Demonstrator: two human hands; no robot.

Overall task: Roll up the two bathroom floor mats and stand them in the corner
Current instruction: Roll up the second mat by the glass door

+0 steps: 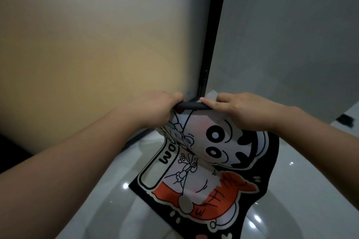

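Two bare hands grip the far edge of a cartoon-printed floor mat with a black border and dark rubbery backing [211,163], lifted off the floor. The left hand [155,108] is closed around the left end of the edge, its fingers curled over and out of sight behind it. The right hand [239,108] clamps the right end, with the thumb lying flat along the top. Between the hands the edge is turned over into a tight dark tube [191,105], the first turn of a roll. Below the grip the mat hangs and sags, then spreads flat on the glossy white tiled floor [301,180] towards the viewer, its picture of a wide-eyed cartoon face and orange shapes facing up. Just beyond the hands a black vertical door frame [210,44] meets a pale frosted panel [97,35] on the left and a grey wall [291,25] on the right, forming a corner. A second mat is not in view. The step in hand appears to be starting the roll on the first mat. The next move likely calls for both hands turning together, keeping the tube tight and even, so the ends do not drift.
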